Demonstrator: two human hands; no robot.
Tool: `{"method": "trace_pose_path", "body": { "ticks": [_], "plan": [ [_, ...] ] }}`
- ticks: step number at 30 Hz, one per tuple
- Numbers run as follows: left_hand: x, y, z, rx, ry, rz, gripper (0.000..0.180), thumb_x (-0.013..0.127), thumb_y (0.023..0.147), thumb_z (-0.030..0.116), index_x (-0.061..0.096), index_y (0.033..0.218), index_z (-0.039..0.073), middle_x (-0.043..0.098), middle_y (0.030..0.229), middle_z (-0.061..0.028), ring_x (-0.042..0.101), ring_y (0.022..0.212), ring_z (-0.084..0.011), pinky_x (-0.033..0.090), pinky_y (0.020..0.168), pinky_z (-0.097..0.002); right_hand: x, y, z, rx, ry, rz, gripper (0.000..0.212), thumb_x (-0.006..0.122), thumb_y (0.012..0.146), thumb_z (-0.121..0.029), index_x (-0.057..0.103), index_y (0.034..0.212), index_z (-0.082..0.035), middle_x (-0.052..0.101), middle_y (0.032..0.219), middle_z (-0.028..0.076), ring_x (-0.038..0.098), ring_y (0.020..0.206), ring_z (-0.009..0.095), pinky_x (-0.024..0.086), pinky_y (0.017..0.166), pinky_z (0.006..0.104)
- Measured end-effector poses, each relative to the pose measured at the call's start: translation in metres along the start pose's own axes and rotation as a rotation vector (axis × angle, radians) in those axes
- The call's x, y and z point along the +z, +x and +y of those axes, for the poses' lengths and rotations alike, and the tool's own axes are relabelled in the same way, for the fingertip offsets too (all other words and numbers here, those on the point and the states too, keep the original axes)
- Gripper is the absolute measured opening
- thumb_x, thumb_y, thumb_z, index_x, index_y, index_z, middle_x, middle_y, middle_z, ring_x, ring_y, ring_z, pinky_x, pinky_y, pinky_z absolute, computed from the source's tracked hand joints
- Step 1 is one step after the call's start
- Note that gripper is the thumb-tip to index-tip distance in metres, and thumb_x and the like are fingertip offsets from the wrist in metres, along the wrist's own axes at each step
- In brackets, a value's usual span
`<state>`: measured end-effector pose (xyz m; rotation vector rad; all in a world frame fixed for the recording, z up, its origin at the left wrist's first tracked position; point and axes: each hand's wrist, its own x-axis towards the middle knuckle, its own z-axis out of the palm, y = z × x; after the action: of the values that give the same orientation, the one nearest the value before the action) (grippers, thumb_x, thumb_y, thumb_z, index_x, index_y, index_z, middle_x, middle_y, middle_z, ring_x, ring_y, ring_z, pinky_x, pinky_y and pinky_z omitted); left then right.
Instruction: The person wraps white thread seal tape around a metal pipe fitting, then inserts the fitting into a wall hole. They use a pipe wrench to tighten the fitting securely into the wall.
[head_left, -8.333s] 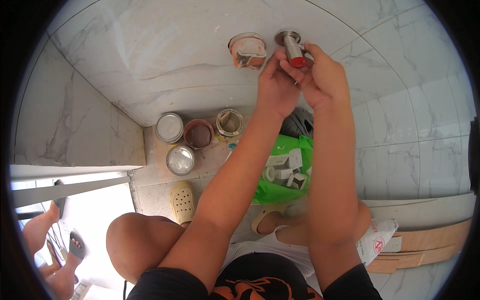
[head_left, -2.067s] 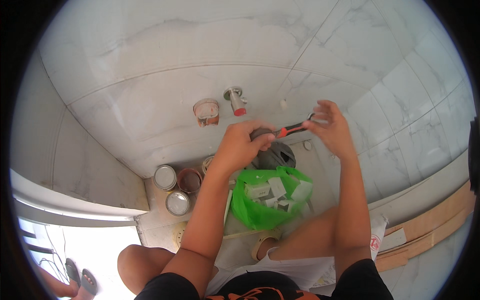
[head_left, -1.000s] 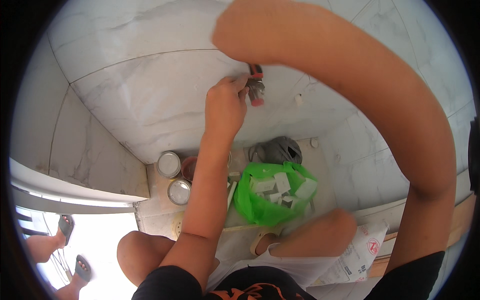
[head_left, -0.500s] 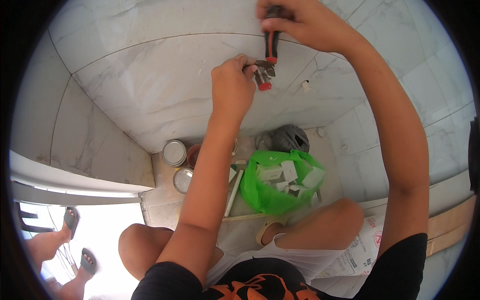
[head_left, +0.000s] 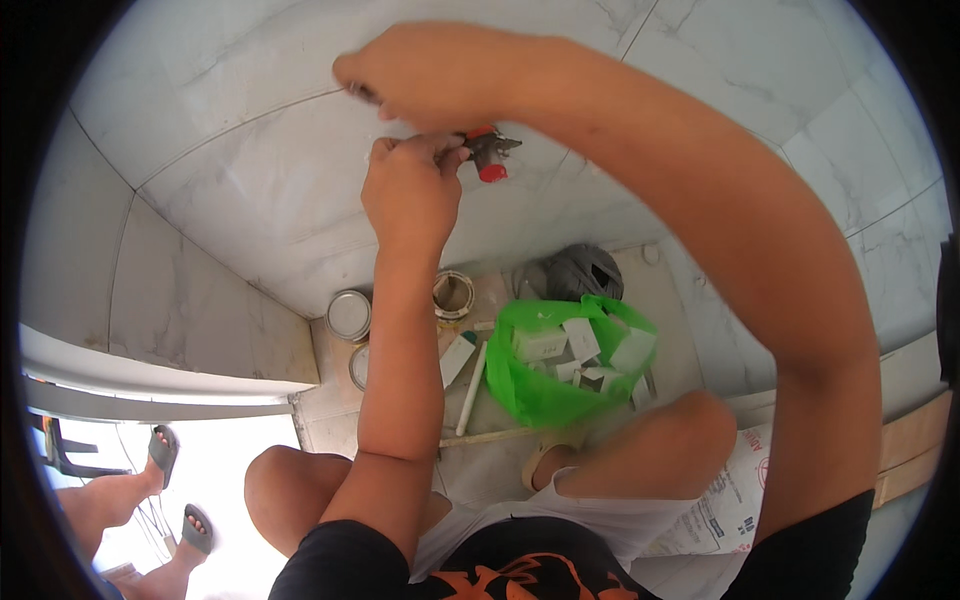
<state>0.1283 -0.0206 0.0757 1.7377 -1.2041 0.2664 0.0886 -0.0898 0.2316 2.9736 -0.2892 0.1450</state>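
Observation:
My right hand (head_left: 430, 75) is closed round the handle of an adjustable wrench, and the dark handle end shows below its fingers. Most of that handle, black and red in the earlier view, is hidden behind the hand. The wrench's metal head (head_left: 505, 144) sits at a short metal pipe fitting with a red end (head_left: 492, 173), in front of the tiled wall. My left hand (head_left: 412, 195) is just below, fingers pinched at the left side of the wrench head. Whether its fingertips also touch the fitting, I cannot tell.
Below stands a green plastic bag (head_left: 525, 390) of small white boxes, with a grey bundle (head_left: 583, 273) behind it. Cans, including an open can (head_left: 453, 295), and a white tube (head_left: 472, 388) are to the left. Another person's sandalled feet (head_left: 198, 528) are at lower left.
My right hand has swung left and slightly down with the wrench handle, turning it from upright to pointing left. My left hand stays at the wrench head. The view has shifted a little.

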Motion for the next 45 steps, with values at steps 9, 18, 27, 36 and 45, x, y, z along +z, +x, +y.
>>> {"method": "trace_pose_path", "body": {
  "ticks": [9,18,27,36,45],
  "plan": [
    [0.002,0.004,-0.01,-0.07,-0.171,-0.041,0.017,0.082,0.089,0.021,0.084,0.102,0.01,0.077,0.077,-0.0121,0.072,0.066,-0.0265,0.055,0.067,-0.036,-0.034,-0.013,0.019,-0.029,0.248,-0.141,0.027,0.072,0.096,-0.013,0.06,0.117,0.0,0.071,0.099,0.023,0.068,0.093,0.042,0.052,0.081,0.0466],
    [0.004,0.004,-0.007,-0.148,-0.312,-0.067,0.013,0.083,0.086,0.019,0.085,0.097,0.013,0.077,0.085,-0.0121,0.072,0.072,-0.0311,0.056,0.067,-0.0398,-0.023,-0.036,0.037,-0.001,0.418,0.074,0.028,0.07,0.1,-0.013,0.058,0.122,-0.002,0.07,0.092,0.017,0.066,0.083,0.029,0.052,0.077,0.0405],
    [0.006,0.011,0.001,-0.109,-0.369,-0.053,0.017,0.082,0.091,0.018,0.084,0.105,0.009,0.077,0.079,-0.0107,0.065,0.063,-0.0163,0.052,0.064,-0.0301,0.024,-0.102,0.08,0.235,0.891,0.518,0.024,0.071,0.099,-0.009,0.062,0.121,-0.004,0.07,0.098,0.008,0.069,0.092,0.019,0.058,0.082,0.0348],
    [0.012,-0.007,0.016,-0.119,-0.509,0.009,0.031,0.068,0.103,0.018,0.07,0.129,0.001,0.074,0.114,-0.0196,0.072,0.094,-0.0216,0.056,0.084,-0.0322,0.012,-0.125,0.089,0.378,0.716,0.401,0.023,0.072,0.102,-0.012,0.064,0.121,-0.002,0.068,0.103,0.007,0.07,0.093,0.016,0.061,0.086,0.031],
    [0.048,-0.059,0.061,-0.596,-1.116,0.088,0.077,0.06,0.107,0.047,0.036,0.156,-0.007,0.051,0.148,-0.0268,0.049,0.143,-0.0355,0.039,0.119,-0.0437,-0.038,-0.079,0.026,0.181,0.414,0.137,0.016,0.069,0.097,-0.009,0.062,0.107,0.002,0.072,0.092,0.022,0.07,0.087,0.039,0.054,0.076,0.043]
  ]
}}
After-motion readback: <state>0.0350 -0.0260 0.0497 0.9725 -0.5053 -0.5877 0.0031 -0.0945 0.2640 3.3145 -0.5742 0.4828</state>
